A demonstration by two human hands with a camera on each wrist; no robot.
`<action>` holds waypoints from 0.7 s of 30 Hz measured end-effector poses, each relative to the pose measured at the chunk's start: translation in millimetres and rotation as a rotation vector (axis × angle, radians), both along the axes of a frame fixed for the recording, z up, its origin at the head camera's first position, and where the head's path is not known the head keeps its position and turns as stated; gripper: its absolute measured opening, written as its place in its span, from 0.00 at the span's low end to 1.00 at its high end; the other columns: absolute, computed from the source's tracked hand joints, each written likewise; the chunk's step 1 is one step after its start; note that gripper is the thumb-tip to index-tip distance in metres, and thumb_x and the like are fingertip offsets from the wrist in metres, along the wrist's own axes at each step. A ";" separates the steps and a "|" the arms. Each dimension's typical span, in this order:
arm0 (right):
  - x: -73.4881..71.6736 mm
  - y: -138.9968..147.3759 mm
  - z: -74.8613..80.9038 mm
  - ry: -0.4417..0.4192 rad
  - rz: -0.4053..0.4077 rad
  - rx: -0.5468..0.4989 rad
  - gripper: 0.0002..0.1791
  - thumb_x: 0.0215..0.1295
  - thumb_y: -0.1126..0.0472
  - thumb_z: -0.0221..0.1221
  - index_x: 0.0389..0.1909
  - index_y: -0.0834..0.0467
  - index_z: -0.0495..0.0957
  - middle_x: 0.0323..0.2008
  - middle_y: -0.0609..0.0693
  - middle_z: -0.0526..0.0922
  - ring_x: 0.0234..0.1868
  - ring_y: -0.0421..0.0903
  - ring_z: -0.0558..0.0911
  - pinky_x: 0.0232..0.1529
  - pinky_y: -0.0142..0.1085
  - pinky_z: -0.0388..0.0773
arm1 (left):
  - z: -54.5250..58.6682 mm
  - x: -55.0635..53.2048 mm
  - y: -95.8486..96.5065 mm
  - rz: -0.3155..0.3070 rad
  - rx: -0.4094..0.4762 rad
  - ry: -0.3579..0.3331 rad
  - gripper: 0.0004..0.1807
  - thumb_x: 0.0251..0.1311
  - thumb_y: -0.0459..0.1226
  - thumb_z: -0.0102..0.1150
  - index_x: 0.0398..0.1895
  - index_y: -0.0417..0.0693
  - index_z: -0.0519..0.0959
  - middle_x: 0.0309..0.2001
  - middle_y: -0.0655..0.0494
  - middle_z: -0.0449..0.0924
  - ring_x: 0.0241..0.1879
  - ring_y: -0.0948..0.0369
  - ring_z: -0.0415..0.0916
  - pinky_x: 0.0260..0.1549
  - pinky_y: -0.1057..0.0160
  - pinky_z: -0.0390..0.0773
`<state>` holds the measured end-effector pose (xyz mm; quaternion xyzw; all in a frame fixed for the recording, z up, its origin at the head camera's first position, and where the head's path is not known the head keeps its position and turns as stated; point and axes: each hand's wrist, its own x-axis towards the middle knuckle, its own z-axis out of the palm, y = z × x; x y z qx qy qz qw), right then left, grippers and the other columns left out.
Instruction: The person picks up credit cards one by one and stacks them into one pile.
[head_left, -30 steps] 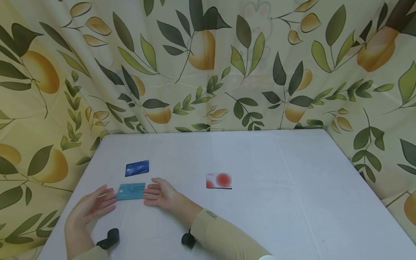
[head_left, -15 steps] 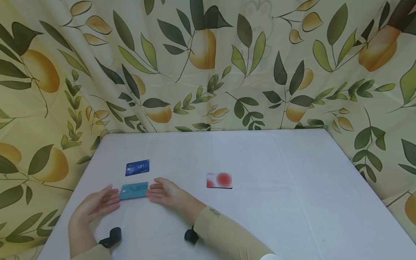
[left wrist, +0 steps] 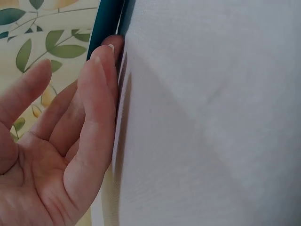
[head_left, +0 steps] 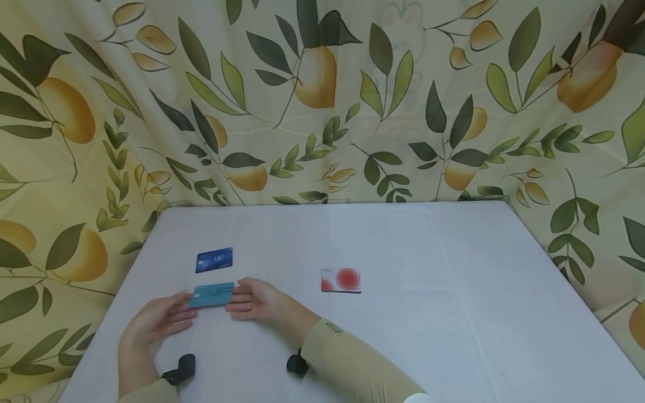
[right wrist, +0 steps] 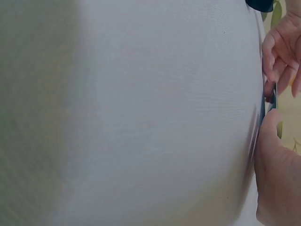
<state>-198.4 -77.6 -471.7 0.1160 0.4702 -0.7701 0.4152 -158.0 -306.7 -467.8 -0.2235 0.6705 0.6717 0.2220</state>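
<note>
A teal VIP card (head_left: 211, 295) lies between my two hands at the left of the table in the head view. My left hand (head_left: 163, 318) touches its left end with outstretched fingertips, the thumb apart from the card in the left wrist view. There, the edge of the teal card (left wrist: 106, 23) shows at the fingertips, close over the white cloth. At the card's right end my right hand (head_left: 257, 299) touches it with nearly straight fingers. In the right wrist view both hands face each other across the card (right wrist: 273, 96), seen edge-on.
A dark blue VIP card (head_left: 214, 260) lies just behind the teal one. Further right is a white card with red circles (head_left: 341, 280). The white-covered table (head_left: 428, 313) ends at a curtain (head_left: 332, 140) printed with fruit and leaves.
Both hands have shifted slightly to the right, and the teal card has moved right along with them. The blue card and the red-circled card stay in place.
</note>
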 end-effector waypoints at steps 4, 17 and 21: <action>0.1 0.8 0.5 0.013 -0.011 0.007 0.26 0.69 0.59 0.43 0.60 0.73 0.61 0.55 0.69 0.71 0.56 0.61 0.72 0.57 0.51 0.69 | -0.9 0.0 4.2 0.000 -0.029 0.024 0.34 0.63 0.45 0.52 0.63 0.29 0.58 0.37 0.50 0.82 0.38 0.58 0.81 0.42 0.57 0.80; -4.9 10.8 0.4 0.047 -0.173 0.132 0.14 0.61 0.62 0.57 0.47 0.63 0.77 0.37 0.58 0.83 0.40 0.53 0.83 0.40 0.44 0.81 | 5.9 -9.1 31.4 0.107 0.000 0.108 0.35 0.59 0.39 0.58 0.66 0.34 0.56 0.32 0.57 0.83 0.33 0.59 0.82 0.36 0.62 0.82; -6.8 16.1 4.1 0.077 -0.213 0.169 0.15 0.59 0.64 0.59 0.48 0.60 0.78 0.35 0.58 0.83 0.36 0.52 0.84 0.36 0.41 0.82 | 7.6 -13.1 43.7 0.158 0.023 0.138 0.33 0.60 0.36 0.56 0.66 0.35 0.57 0.32 0.59 0.82 0.32 0.60 0.83 0.36 0.62 0.82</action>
